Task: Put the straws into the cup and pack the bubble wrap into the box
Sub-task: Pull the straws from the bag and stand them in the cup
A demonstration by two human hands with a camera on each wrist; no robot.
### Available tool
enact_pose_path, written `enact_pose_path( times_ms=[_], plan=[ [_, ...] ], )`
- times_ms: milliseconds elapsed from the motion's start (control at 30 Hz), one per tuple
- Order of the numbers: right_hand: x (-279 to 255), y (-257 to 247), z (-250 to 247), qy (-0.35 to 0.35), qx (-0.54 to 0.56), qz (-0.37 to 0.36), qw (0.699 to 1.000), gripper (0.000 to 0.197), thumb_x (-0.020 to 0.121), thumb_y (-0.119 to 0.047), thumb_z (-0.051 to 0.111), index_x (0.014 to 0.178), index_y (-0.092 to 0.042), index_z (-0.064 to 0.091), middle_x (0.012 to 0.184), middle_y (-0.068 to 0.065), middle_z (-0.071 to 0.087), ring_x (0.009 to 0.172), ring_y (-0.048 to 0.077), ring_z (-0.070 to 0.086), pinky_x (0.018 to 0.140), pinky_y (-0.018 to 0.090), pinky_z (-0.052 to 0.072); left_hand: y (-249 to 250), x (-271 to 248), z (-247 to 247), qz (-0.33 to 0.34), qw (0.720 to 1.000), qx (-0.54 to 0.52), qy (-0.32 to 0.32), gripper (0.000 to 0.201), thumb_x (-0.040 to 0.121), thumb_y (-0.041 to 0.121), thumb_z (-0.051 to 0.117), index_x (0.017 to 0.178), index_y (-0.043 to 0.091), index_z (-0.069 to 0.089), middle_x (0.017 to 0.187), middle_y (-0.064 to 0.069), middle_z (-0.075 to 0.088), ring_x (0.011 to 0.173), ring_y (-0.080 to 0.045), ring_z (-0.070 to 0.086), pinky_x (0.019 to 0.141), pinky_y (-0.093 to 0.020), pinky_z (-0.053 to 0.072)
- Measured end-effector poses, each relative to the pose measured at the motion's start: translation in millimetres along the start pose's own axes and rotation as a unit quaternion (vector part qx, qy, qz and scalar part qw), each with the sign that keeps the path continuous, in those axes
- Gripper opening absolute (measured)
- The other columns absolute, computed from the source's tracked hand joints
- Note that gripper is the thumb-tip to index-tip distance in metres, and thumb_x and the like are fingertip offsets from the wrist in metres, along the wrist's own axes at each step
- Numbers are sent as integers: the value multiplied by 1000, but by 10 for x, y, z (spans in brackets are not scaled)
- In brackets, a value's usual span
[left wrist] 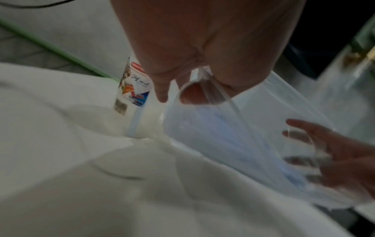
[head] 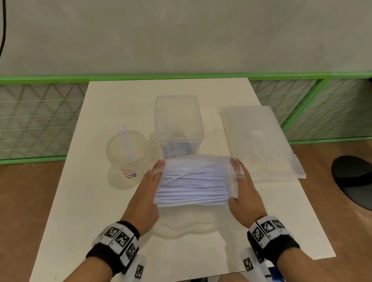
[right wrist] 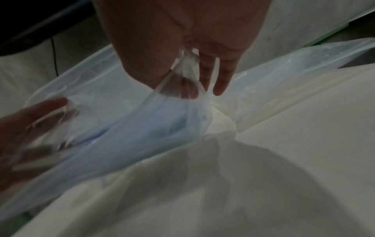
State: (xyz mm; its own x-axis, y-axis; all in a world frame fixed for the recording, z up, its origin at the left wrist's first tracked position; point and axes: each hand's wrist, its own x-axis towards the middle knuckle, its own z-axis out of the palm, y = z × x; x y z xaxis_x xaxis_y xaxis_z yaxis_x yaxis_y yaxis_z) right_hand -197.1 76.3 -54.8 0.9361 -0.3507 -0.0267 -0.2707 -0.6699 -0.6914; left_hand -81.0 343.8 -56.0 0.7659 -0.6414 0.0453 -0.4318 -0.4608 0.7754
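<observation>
Hands grip a clear bag of straws [head: 192,183] by its two ends in the head view, left hand [head: 143,196] and right hand [head: 244,192] lifting it level above the table [head: 79,217], apparently so the loose straws stay put; the cup [head: 126,155], holding two straws, stands beyond the left hand, the clear box [head: 179,123] straight ahead, the bubble wrap [head: 261,143] beyond the right hand. From the left wrist, fingers [left wrist: 160,89] pinch gathered film. From the right wrist, fingers [right wrist: 188,89] bunch the other end.
</observation>
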Motion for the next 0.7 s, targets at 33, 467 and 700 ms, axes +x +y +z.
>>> enact_pose_path(
  times_ms=[33,467,700],
  plan=[
    [-92,32,66,-40,-20,5,999,107,74,9,53,154,-36,1,161,-18,-2,127,-1,32,87,23,42,-56,-119,22,-12,999,41,-12,119,61,-31,37,150,41,2,160,21,2,150,-1,4,121,-18,-1],
    [186,-242,-217,-8,-81,-62,995,90,85,-2,51,154,-31,2,163,-13,-3,83,17,57,64,27,48,164,-21,-60,-42,994,91,52,112,67,-22,45,156,33,6,161,26,1,132,-17,38,100,-26,42],
    [-131,55,-33,-187,-148,41,970,97,86,-5,49,152,-38,-14,153,-30,-29,76,15,62,66,36,56,-64,-305,150,-105,984,138,30,114,70,-17,49,146,59,8,160,27,-3,100,-15,47,67,-34,56]
  ],
)
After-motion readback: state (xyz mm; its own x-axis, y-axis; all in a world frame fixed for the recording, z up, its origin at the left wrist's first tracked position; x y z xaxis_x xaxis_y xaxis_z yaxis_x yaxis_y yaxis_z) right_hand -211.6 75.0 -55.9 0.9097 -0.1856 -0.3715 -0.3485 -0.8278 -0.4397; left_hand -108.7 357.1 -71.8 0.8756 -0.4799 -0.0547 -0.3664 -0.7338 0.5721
